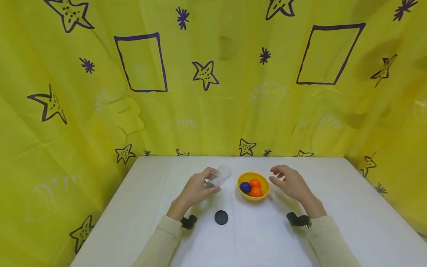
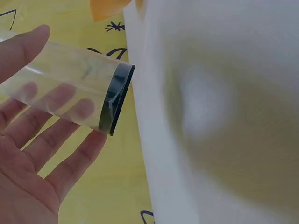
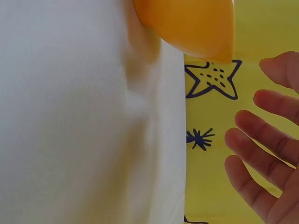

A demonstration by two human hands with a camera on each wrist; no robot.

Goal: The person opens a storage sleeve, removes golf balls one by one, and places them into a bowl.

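My left hand (image 1: 197, 188) grips a clear plastic cylinder (image 1: 219, 177) between thumb and fingers, its mouth tilted up toward the bowl. A black cap (image 2: 117, 100) closes the cylinder's lower end, plain in the left wrist view. Right of the cylinder stands a yellow bowl (image 1: 252, 198) with two orange balls (image 1: 256, 191) and one dark blue ball (image 1: 245, 187) inside. Just to the bowl's right hovers my right hand (image 1: 289, 182), fingers loosely bent and holding nothing. In the right wrist view its fingers (image 3: 252, 133) are apart from the bowl.
A round black lid (image 1: 221, 217) lies flat on the white table (image 1: 257, 237), nearer to me than the cylinder and bowl. Behind the table and along both sides hangs a yellow curtain (image 1: 230, 111) printed with stars and frames.
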